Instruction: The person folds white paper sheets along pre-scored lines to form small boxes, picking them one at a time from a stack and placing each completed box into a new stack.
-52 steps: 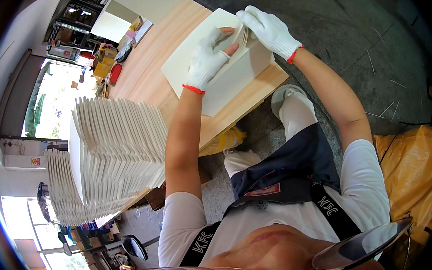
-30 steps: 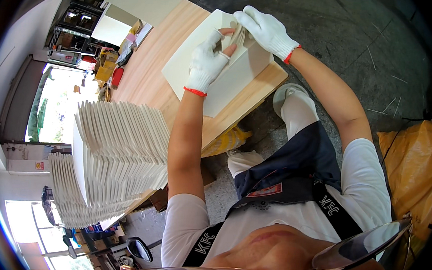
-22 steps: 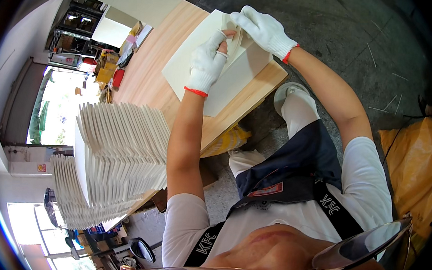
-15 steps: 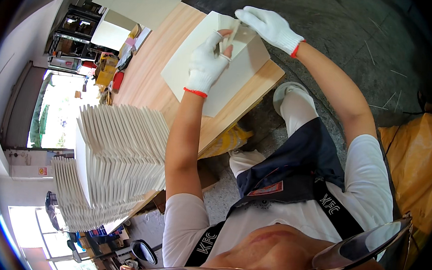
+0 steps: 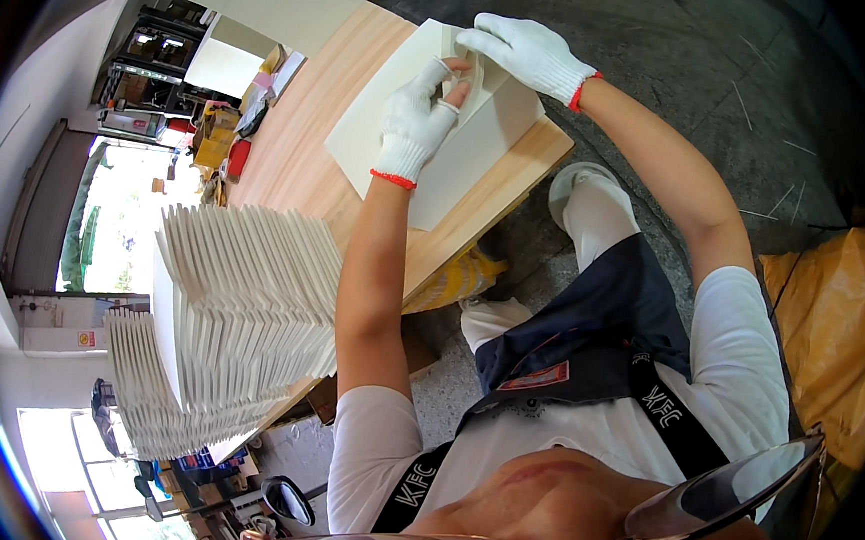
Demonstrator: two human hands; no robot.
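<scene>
A large white cardboard sheet [image 5: 367,130], with a folded-up flap along its right part, lies on the wooden table. My left hand [image 5: 418,124] rests over it in a white glove with red cuff; thumb and a finger show bare tips. Those tips close around a thin pale strip [image 5: 473,90] at the fold; its exact kind is unclear. My right hand [image 5: 533,56], in a matching full glove, lies at the sheet's far right corner, its fingers stretched out and reaching toward the strip. The right palm is hidden.
Tall stacks of folded white cardboard [image 5: 249,307] stand on the table [image 5: 300,150] at left. More flat sheets [image 5: 271,3] lie at its far end, near a yellow box [image 5: 216,139] and clutter. An orange-yellow sheet [image 5: 830,328] hangs at the right.
My right hand has shifted a little left, bringing its fingertips closer to my left hand. The pale strip at the fold now looks more curved. My left hand has barely moved.
</scene>
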